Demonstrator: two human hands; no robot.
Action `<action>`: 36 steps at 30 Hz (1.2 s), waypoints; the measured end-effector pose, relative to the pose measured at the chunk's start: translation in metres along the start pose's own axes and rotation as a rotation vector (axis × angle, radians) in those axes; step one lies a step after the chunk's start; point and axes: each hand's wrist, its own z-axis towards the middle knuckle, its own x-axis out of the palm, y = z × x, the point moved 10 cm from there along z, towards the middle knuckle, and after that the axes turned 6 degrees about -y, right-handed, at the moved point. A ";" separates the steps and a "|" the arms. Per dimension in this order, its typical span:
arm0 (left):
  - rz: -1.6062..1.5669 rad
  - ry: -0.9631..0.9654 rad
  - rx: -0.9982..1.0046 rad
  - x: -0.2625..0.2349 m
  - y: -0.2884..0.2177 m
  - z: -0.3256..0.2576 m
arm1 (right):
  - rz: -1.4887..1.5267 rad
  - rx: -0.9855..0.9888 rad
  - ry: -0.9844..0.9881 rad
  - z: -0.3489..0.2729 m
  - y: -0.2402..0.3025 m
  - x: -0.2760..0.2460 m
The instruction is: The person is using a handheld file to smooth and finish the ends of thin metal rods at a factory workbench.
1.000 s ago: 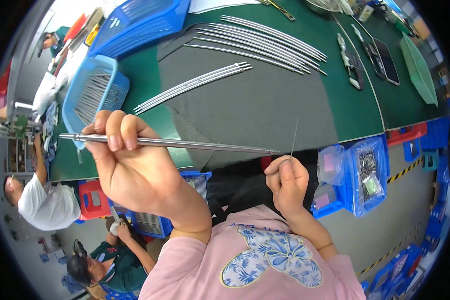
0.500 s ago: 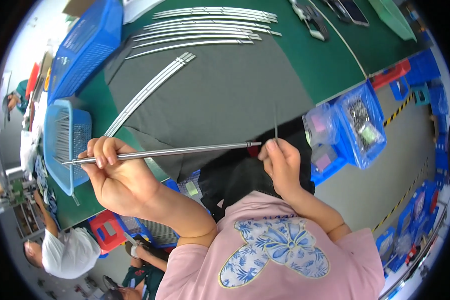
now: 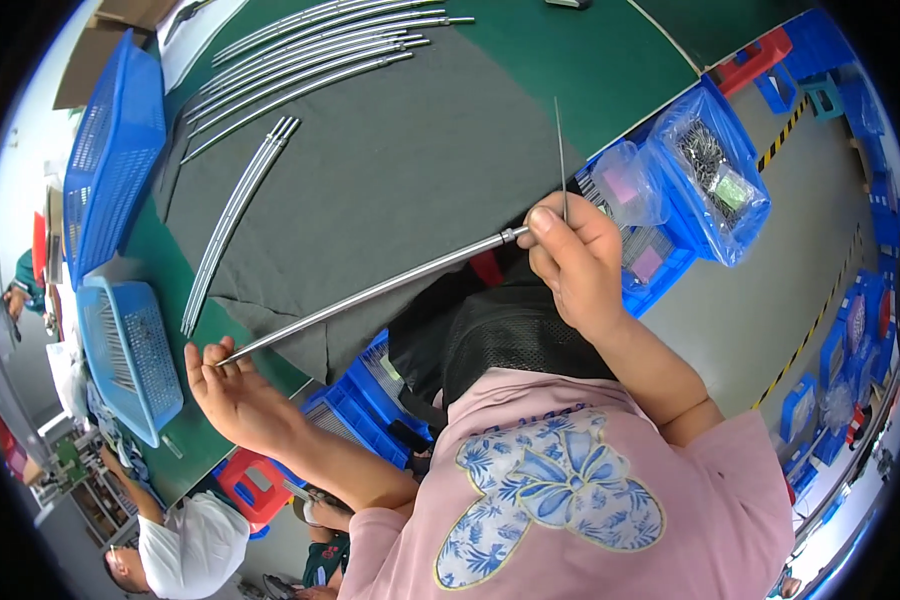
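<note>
Threading step, I judge: right hand [image 3: 580, 265] pinches a thin wire [image 3: 560, 150] at the long metal tube [image 3: 370, 293]'s two-o'clock end; left hand [image 3: 232, 392], fingers apart, props its eight-o'clock tip above the bench [image 3: 610, 70]; next needs steady aim.

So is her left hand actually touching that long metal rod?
Touching. The head view shows the left hand open, its fingertips meeting the tip of the long metal rod.
</note>
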 end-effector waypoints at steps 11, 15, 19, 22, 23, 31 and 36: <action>0.654 0.831 0.649 0.193 -0.030 -0.119 | -0.265 -0.091 0.047 0.006 0.012 -0.004; 0.618 0.959 0.726 0.220 -0.009 -0.135 | -0.268 -0.123 0.041 0.005 0.018 0.000; 0.566 0.960 0.706 0.219 0.000 -0.136 | -0.620 -0.309 -0.143 0.002 0.037 -0.013; 0.553 0.920 0.726 0.215 0.000 -0.136 | -0.807 -0.466 -0.221 -0.007 0.051 -0.013; 0.536 0.911 0.746 0.215 -0.001 -0.137 | -0.809 -0.515 -0.218 -0.011 0.054 -0.011; 0.526 0.868 0.806 0.214 -0.003 -0.140 | -0.898 -0.632 -0.272 -0.018 0.056 -0.001; 0.501 0.852 0.827 0.212 -0.004 -0.141 | -0.839 -0.563 -0.301 -0.017 0.055 -0.005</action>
